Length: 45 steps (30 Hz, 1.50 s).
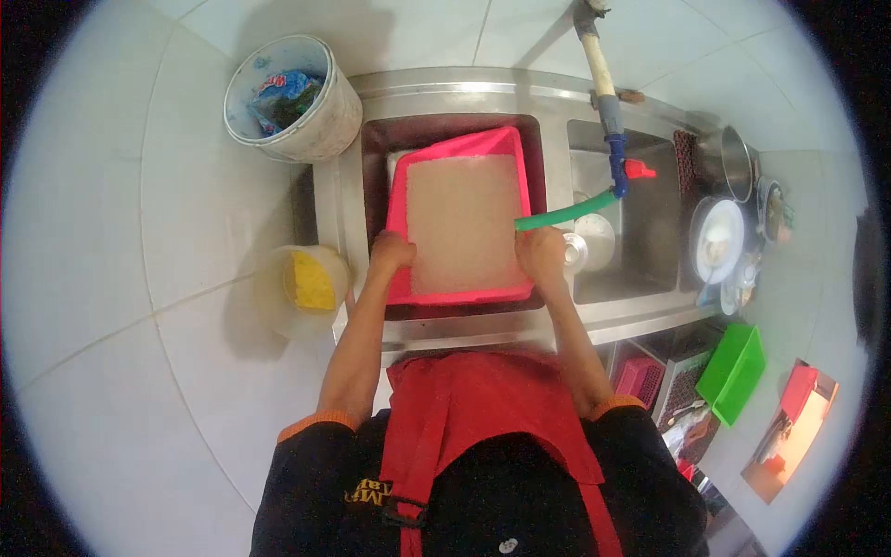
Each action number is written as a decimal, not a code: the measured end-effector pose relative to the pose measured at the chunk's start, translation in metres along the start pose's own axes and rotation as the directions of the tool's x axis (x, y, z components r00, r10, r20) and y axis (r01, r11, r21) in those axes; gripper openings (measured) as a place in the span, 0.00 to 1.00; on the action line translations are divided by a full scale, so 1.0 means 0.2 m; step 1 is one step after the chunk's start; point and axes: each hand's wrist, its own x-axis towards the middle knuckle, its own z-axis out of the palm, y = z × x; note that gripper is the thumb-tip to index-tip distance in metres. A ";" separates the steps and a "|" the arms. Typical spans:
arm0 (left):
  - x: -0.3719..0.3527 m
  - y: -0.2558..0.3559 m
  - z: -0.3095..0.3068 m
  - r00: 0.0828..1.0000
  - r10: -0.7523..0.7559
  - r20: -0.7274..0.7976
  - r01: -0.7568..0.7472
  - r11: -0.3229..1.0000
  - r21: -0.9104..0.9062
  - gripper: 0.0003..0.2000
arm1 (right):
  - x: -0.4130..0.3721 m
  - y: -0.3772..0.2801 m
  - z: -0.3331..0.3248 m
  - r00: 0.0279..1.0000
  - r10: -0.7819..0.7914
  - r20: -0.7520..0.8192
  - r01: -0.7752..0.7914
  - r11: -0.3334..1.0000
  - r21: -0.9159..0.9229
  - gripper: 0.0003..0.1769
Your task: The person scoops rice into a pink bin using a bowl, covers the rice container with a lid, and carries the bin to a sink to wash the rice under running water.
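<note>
A pink rectangular tub (464,141) full of cloudy water sits in the left basin of a steel double sink (445,327). My left hand (390,252) grips the tub's near left rim. My right hand (543,255) grips its near right rim. A green hose (566,213) reaches from a blue tap valve with a red handle (620,167) to the tub's right edge, just above my right hand.
A white bucket (325,125) with scraps stands on the tiled floor at the sink's far left. A clear container (311,283) holds something yellow, left of the sink. Plates and pots (719,241) crowd the right drainer. A green basket (733,371) sits lower right.
</note>
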 end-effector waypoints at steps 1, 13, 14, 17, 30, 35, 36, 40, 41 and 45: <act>-0.03 0.02 -0.02 0.998 -0.040 0.048 0.043 0.997 -0.056 0.31 | -0.01 -0.02 -0.01 1.000 0.001 0.003 -0.001 1.000 0.001 0.13; 0.03 -0.12 0.23 0.991 -0.032 -0.132 0.021 0.996 -0.084 0.36 | -0.15 0.17 0.27 0.962 0.071 0.263 -0.033 0.988 -0.148 0.13; 0.06 -0.17 0.28 0.990 -0.028 -0.135 0.017 0.997 -0.079 0.36 | -0.17 0.20 0.30 0.944 0.095 0.317 -0.037 0.982 -0.184 0.12; 0.07 -0.23 0.35 0.956 0.103 -0.275 -0.130 0.988 -0.080 0.34 | -0.19 0.25 0.38 0.928 0.090 0.361 -0.012 0.977 -0.213 0.13; -0.74 0.00 0.29 0.928 0.161 -0.337 -0.361 0.622 -0.695 0.16 | -0.18 0.09 0.00 0.968 -0.055 0.244 -0.041 0.928 0.369 0.18; -1.06 0.11 0.04 0.916 0.256 -0.308 -0.398 0.495 -0.772 0.14 | -0.07 -0.04 -0.68 0.928 0.097 -0.359 0.041 0.933 0.357 0.14; -1.15 0.17 -0.05 0.894 0.370 -0.254 -0.407 0.428 -0.807 0.13 | -0.04 -0.06 -0.80 0.878 0.000 -0.478 0.130 0.962 0.239 0.15; -1.56 0.46 -0.42 0.574 0.797 -0.189 -0.593 0.245 -0.767 0.10 | 0.15 -0.13 -1.07 0.628 -0.460 -0.628 0.361 0.887 -0.288 0.21; -1.67 0.53 -0.50 0.434 0.882 -0.183 -0.643 0.161 -0.749 0.10 | 0.19 -0.10 -1.07 0.625 -0.459 -0.631 0.358 0.887 -0.290 0.21; -1.92 0.75 -0.65 -0.130 0.961 -0.246 -0.420 -0.278 -0.864 0.10 | 0.31 -0.03 -1.04 0.815 -0.492 -0.304 0.458 0.870 -0.181 0.23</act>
